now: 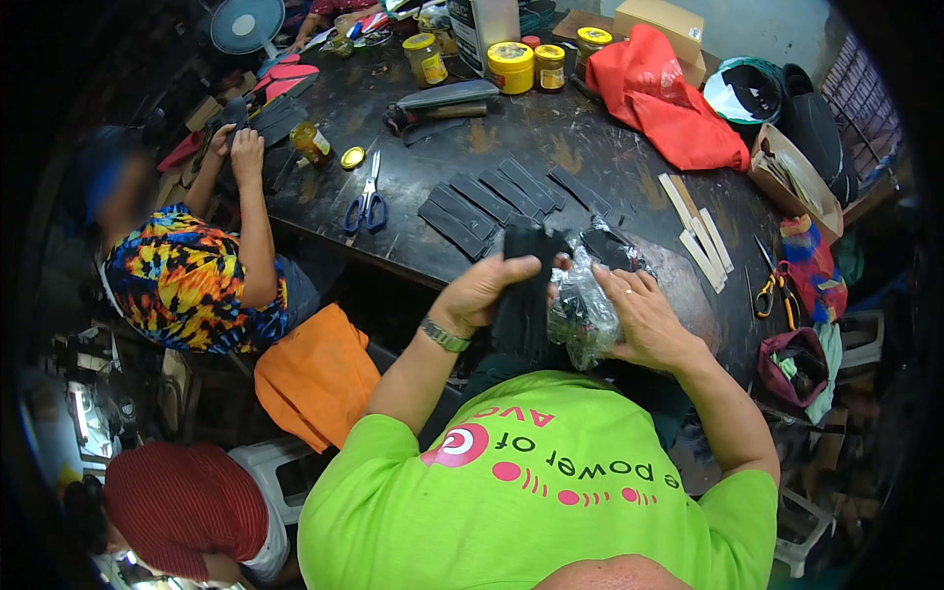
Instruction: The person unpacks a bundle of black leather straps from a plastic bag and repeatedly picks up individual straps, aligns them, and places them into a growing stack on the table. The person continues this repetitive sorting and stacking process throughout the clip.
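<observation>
Head view shows the left hand (487, 287) clamped around a bundle of black strips (521, 295), thumb on the near side and fingers wrapped over the top. Just beside it, the right hand (644, 317) is closed on a crinkled clear plastic bag (582, 313) that touches the bundle. Both hands sit close together at the near edge of the dark tabletop (551, 147), above the person's green shirt.

To do this well, I judge that the left grip should stay firm and square so the strips do not fan out, while the right hand keeps the bag's mouth spread and steady against the bundle.

Beyond the hands, a row of flat black pieces (501, 202) lies spread on the tabletop, with blue-handled scissors (367, 206) to the left and pale wooden sticks (700, 236) to the right. Orange-handled scissors (777, 287) lie near the right edge. Further back stand yellow-lidded jars (511, 67) and a red cloth (669, 98).

At the left, another person in a multicoloured shirt rests a hand (246, 147) on dark pieces there.

Whether the strips are partly inside the bag cannot be told; the plastic's creases and glare hide its contents, and the bundle's lower end is lost against dark clothing.
</observation>
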`<control>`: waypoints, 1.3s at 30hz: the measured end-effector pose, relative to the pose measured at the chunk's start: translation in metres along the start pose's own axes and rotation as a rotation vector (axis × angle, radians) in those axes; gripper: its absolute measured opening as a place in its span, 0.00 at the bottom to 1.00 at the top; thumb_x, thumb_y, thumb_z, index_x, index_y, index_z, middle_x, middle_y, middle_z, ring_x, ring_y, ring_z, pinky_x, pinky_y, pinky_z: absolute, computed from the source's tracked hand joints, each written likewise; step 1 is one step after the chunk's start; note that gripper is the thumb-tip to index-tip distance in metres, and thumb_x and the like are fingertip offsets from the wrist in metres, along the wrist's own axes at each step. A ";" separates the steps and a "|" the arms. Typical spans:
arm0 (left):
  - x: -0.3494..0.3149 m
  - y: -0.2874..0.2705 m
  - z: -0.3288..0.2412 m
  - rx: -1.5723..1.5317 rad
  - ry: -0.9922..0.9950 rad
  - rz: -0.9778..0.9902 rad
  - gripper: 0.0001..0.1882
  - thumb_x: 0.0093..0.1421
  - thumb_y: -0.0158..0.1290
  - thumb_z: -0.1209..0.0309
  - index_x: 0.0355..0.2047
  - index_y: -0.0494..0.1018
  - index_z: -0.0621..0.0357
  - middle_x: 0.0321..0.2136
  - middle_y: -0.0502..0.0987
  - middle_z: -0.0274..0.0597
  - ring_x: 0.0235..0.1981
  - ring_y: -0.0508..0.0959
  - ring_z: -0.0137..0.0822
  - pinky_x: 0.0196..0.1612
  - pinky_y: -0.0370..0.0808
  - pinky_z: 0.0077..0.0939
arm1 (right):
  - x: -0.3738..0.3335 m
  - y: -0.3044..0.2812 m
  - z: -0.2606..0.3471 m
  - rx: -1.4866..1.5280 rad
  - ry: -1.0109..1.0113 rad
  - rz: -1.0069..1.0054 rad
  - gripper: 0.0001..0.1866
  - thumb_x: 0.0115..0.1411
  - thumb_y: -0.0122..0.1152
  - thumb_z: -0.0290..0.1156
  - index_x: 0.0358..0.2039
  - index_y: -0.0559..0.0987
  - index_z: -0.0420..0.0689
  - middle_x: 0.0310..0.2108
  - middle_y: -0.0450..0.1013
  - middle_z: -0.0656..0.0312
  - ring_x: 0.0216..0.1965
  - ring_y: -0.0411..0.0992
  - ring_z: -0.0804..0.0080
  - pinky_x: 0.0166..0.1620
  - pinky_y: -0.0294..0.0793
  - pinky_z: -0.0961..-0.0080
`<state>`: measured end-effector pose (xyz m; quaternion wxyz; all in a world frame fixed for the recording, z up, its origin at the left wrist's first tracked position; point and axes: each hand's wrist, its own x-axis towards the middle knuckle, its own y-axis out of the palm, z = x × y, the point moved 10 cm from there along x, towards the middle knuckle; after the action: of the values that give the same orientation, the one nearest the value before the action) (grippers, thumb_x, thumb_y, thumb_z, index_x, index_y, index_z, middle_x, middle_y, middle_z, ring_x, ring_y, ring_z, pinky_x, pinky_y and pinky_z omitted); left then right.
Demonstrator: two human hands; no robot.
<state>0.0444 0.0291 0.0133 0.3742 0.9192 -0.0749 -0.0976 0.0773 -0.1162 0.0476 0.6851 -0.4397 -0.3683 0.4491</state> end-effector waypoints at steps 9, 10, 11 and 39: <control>0.002 -0.007 -0.028 -0.092 0.161 -0.017 0.23 0.65 0.53 0.60 0.51 0.68 0.67 0.51 0.71 0.53 0.41 0.79 0.36 0.46 0.81 0.36 | 0.014 0.011 0.010 -0.054 -0.062 -0.100 0.28 0.40 0.72 0.28 0.46 0.77 0.47 0.44 0.72 0.57 0.48 0.69 0.60 0.45 0.70 0.66; 0.004 -0.007 -0.025 -0.091 0.151 -0.023 0.23 0.65 0.53 0.60 0.51 0.68 0.67 0.50 0.71 0.52 0.41 0.79 0.37 0.46 0.81 0.36 | 0.015 0.001 -0.004 0.219 0.020 -0.169 0.25 0.45 0.70 0.29 0.46 0.77 0.47 0.40 0.73 0.59 0.40 0.70 0.66 0.39 0.70 0.70; 0.005 -0.008 -0.022 -0.074 0.142 -0.037 0.23 0.65 0.54 0.60 0.50 0.68 0.66 0.50 0.71 0.52 0.41 0.79 0.37 0.46 0.81 0.36 | 0.016 -0.004 -0.021 0.485 0.131 -0.202 0.21 0.50 0.69 0.30 0.46 0.76 0.47 0.36 0.74 0.61 0.32 0.70 0.72 0.32 0.70 0.75; 0.018 -0.019 0.033 -0.200 -0.080 -0.095 0.23 0.63 0.56 0.63 0.52 0.67 0.64 0.49 0.73 0.47 0.42 0.78 0.35 0.46 0.80 0.34 | 0.193 0.031 -0.269 -0.219 0.491 -0.096 0.33 0.65 0.47 0.54 0.69 0.54 0.66 0.71 0.46 0.56 0.70 0.45 0.47 0.63 0.48 0.32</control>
<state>0.0553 0.0166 -0.0249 0.4555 0.8752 -0.0359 -0.1587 0.3730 -0.0019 -0.0523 0.7227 -0.5890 -0.2580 0.2534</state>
